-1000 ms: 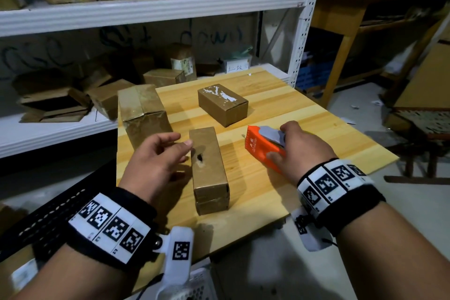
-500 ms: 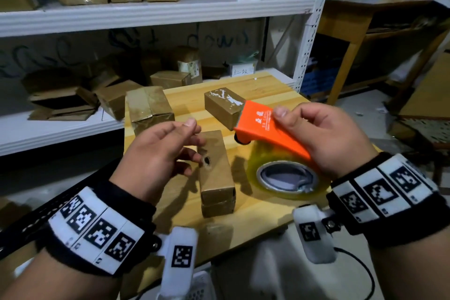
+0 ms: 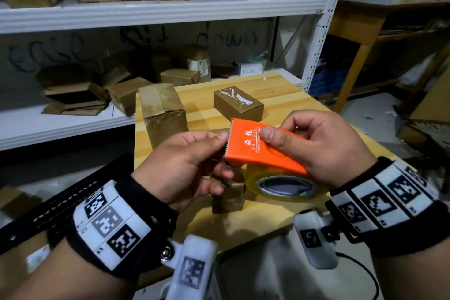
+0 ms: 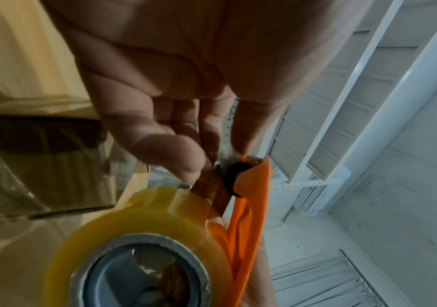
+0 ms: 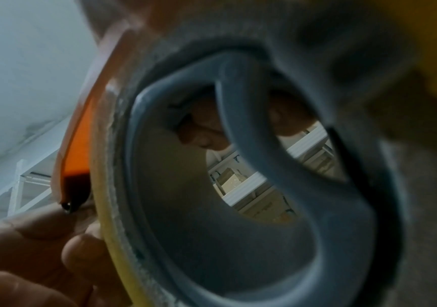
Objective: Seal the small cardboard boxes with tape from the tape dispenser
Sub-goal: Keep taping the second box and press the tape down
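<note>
The wooden bench (image 3: 280,95) stands against white metal shelving (image 3: 158,11) stacked with cartons. Above the bench's near edge the right hand (image 3: 326,148) clamps its grip round the orange tape dispenser (image 3: 263,151); the yellowish tape roll (image 3: 282,186) hangs beneath. The left hand (image 3: 185,168) pinches the tape end at the serrated blade (image 3: 229,137). Directly below, a narrow box (image 3: 227,198) waits; two more boxes sit further back. Likely risks: fingertips dragging across the teeth, or the loose tape folding onto itself.

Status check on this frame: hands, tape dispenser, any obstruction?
Right hand grips orange tape dispenser, lifted off table. Left hand pinching at the tape end by its blade. Nothing in the way.
</note>
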